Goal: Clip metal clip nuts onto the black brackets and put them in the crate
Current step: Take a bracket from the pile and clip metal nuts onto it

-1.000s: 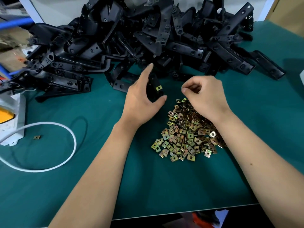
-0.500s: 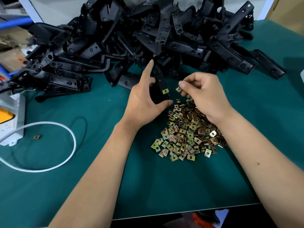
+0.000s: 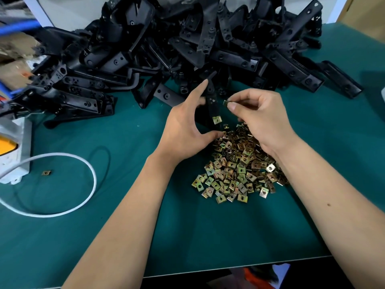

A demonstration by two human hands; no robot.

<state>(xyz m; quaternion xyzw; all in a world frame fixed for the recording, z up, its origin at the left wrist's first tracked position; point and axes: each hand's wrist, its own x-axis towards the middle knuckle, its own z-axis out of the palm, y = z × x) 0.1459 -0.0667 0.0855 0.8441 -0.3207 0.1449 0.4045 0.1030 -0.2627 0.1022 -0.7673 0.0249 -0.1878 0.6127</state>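
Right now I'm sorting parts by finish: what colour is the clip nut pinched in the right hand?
Brassy yellow-gold, metallic. The clip nut shows best in the head view, the only one.

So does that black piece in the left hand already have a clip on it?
Yes, one. A brass clip nut sits on the bracket in the left hand; the right hand pinches another, still off.

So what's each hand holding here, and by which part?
Left hand grips a black bracket around its lower end; right hand pinches a loose clip nut by its edge.
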